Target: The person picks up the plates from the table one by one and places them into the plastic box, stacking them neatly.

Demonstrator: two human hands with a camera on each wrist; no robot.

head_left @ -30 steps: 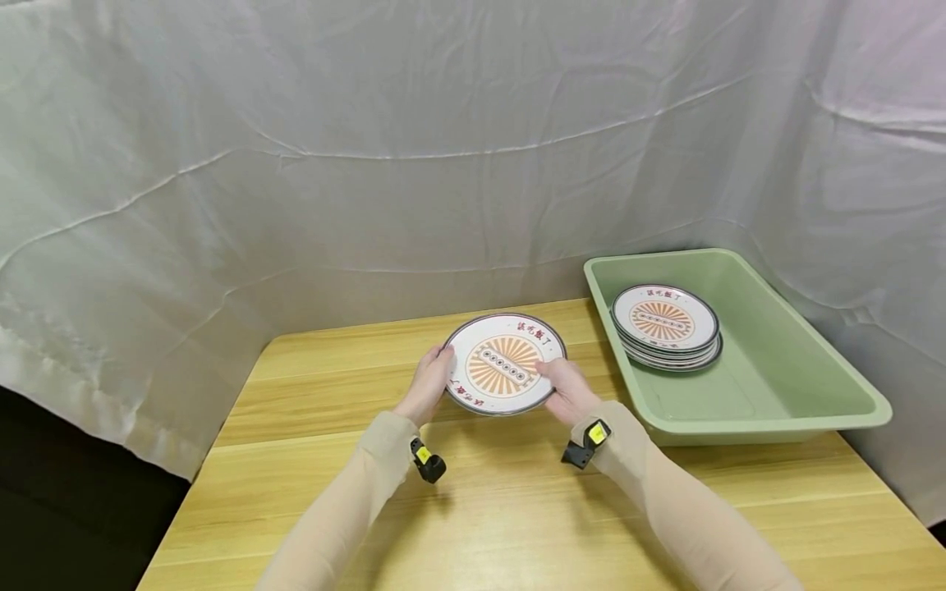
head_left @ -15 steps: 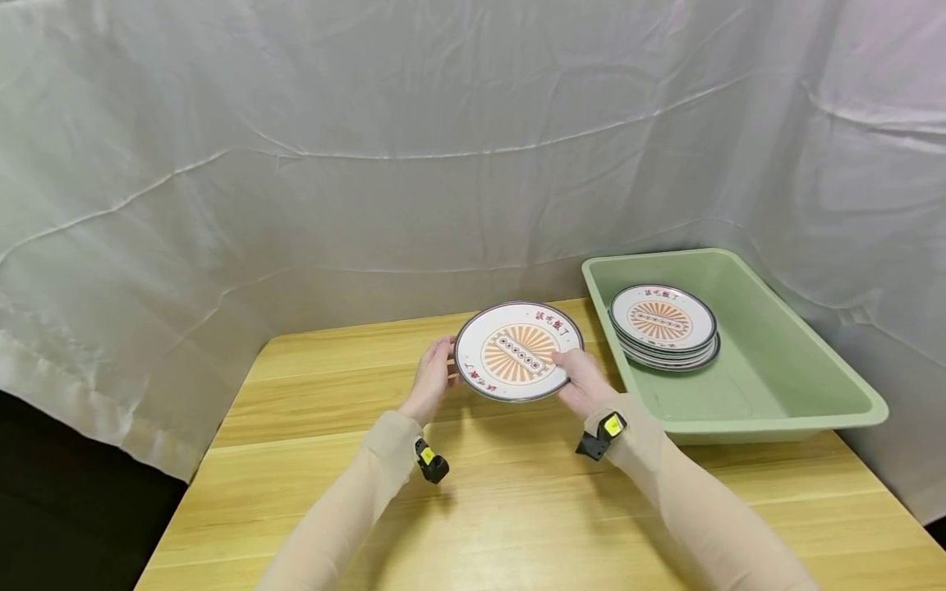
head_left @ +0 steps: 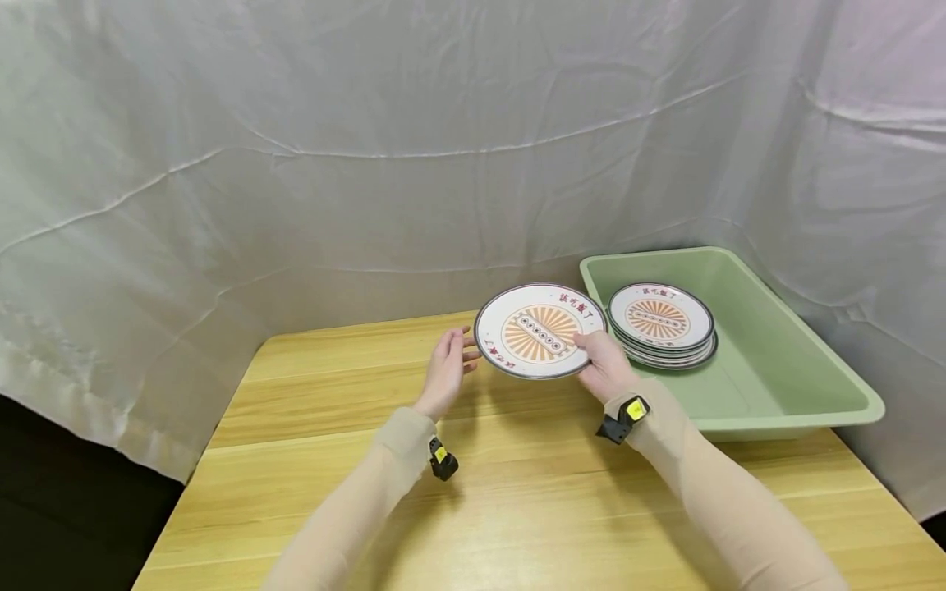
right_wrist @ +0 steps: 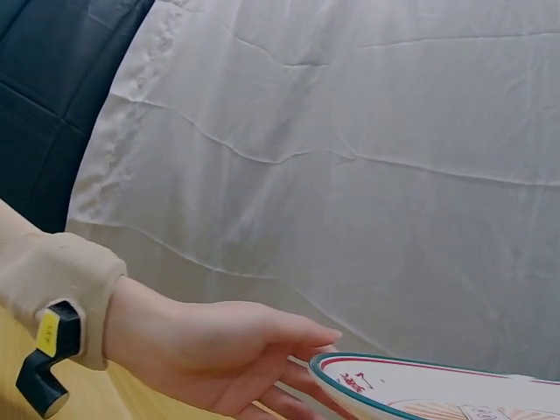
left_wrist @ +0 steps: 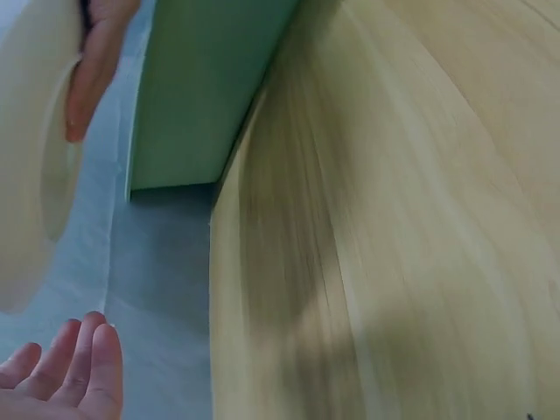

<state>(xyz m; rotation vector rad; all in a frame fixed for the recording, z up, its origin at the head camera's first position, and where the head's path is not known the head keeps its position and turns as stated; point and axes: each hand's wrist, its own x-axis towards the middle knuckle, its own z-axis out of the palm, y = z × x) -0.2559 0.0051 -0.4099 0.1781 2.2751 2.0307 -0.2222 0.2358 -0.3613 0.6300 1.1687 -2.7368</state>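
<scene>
A round white plate (head_left: 532, 332) with a dark rim, an orange sunburst and red lettering is held up above the table. My right hand (head_left: 609, 366) grips its right edge, thumb on the upper face and the other fingers hidden below. Off the plate's left rim, my left hand (head_left: 445, 369) has its fingers loosely extended and holds nothing. The left wrist view shows these left fingertips (left_wrist: 103, 372) apart from the plate's pale underside (left_wrist: 26, 175). A stack of matching plates (head_left: 660, 317) lies in the green tub, just right of the held plate.
The green plastic tub (head_left: 739, 394) stands on the right of the wooden table (head_left: 517, 492), its left wall beside my right hand. A grey curtain (head_left: 414, 205) hangs behind the table and along both sides.
The plate has moved right and away from me, toward the tub, in my right hand. My left hand has let go of its left rim and moved slightly right.
</scene>
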